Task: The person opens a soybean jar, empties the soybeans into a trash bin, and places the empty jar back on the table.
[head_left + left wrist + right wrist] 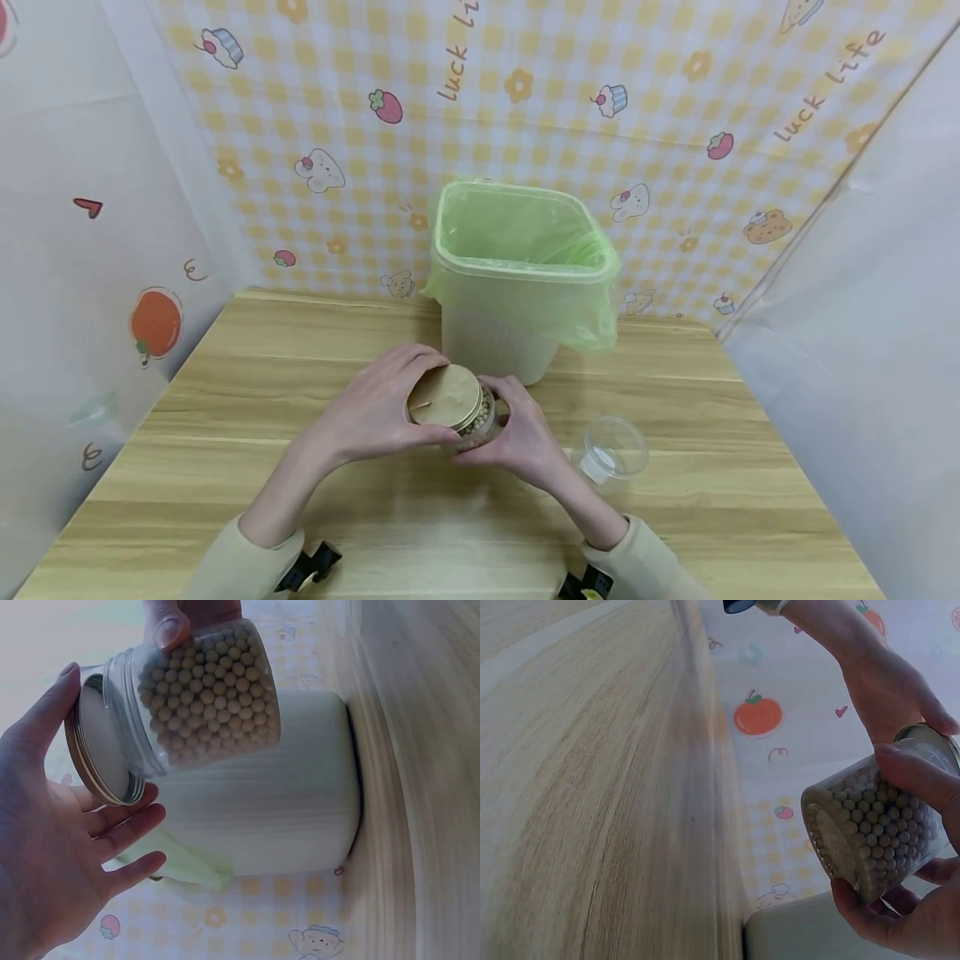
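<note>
Between both hands, clear jar (471,414) of pale beans, wooden lid (444,397).

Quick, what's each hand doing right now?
Left hand: grips the lid of the jar of beans.
Right hand: holds the jar's glass body.

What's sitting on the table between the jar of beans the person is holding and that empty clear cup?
Only the right hand gripping the jar of beans lies before the empty clear cup; the head view shows otherwise bare table.
</note>
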`<state>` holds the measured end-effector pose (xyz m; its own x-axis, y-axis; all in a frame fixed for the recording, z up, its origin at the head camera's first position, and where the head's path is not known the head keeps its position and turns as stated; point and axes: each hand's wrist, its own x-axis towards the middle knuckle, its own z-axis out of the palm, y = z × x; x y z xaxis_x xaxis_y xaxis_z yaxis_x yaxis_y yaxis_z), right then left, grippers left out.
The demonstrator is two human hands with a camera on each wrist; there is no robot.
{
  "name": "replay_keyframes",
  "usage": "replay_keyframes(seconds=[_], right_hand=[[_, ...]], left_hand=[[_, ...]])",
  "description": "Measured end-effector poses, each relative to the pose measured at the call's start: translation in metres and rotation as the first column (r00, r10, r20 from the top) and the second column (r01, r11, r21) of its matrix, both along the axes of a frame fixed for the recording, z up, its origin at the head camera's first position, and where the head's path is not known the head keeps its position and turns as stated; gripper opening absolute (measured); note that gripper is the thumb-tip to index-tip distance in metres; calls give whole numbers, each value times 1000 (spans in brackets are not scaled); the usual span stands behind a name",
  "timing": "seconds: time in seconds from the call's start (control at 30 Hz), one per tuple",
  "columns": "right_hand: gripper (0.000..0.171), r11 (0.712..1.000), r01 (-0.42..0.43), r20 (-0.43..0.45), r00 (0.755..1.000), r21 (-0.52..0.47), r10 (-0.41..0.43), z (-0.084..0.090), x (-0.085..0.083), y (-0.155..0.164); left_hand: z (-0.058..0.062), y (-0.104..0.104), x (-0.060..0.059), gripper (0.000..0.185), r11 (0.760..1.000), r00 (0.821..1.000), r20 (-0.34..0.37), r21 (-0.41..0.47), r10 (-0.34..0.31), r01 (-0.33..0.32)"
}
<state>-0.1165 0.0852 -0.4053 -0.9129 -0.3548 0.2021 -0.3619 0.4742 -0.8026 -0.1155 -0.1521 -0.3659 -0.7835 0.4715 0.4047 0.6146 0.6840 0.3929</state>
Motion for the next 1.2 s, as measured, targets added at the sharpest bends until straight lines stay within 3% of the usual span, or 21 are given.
replay_keyframes(seconds=[0.63, 1.07, 1.2], right_hand=[[99, 999, 48, -10, 999, -8, -48, 6, 4, 26], [100, 996, 94, -20, 995, -6, -94, 21, 11, 49], [98, 995, 96, -21, 995, -14, -96, 25, 14, 56]], left_hand=[[-5, -22, 22, 91, 999, 998, -50, 11, 49, -49], [-28, -23, 34, 90, 995, 995, -88, -84, 46, -54], [-36, -20, 37, 91, 993, 998, -55, -108, 36, -41]])
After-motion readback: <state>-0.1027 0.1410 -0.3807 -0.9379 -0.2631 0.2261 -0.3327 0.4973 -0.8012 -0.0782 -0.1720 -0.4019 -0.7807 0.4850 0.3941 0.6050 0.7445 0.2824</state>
